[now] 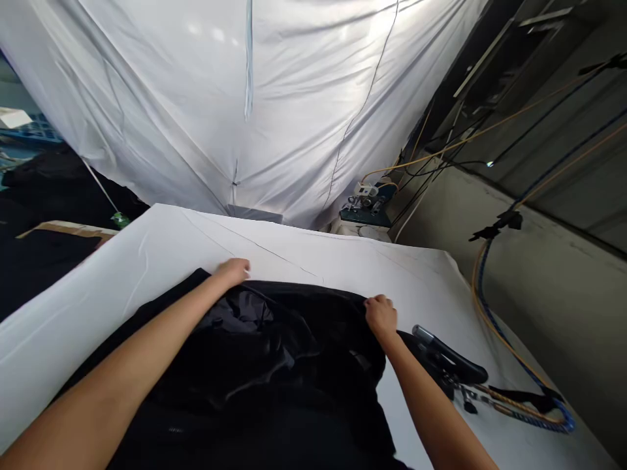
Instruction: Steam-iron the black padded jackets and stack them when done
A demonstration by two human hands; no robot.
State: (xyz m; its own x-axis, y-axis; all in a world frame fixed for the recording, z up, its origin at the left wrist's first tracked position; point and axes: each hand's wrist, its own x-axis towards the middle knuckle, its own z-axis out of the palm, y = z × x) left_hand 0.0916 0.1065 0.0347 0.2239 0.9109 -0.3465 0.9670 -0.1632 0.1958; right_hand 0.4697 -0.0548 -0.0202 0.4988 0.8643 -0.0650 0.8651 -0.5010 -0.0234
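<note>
Right hand (382, 316) is closed on the upper edge of the black garment (294, 385), which is laid out, rumpled, on the white surface (416, 281). Left hand (234, 271) is blurred at the same edge, fingers curled; whether cloth is gripped cannot be told. Edge is best drawn level, without stretching, and folds smoothed outward. Iron (456, 364), beside the right forearm, is best kept clear of.

Garment (274, 408): solid black, greyish sheen. Tabletop (431, 287): white, thin dark lines. Iron (458, 363): mostly black. Hoses (479, 281): blue plus orange. Hanging sheet (304, 98): silvery white, pale-blue strip.
</note>
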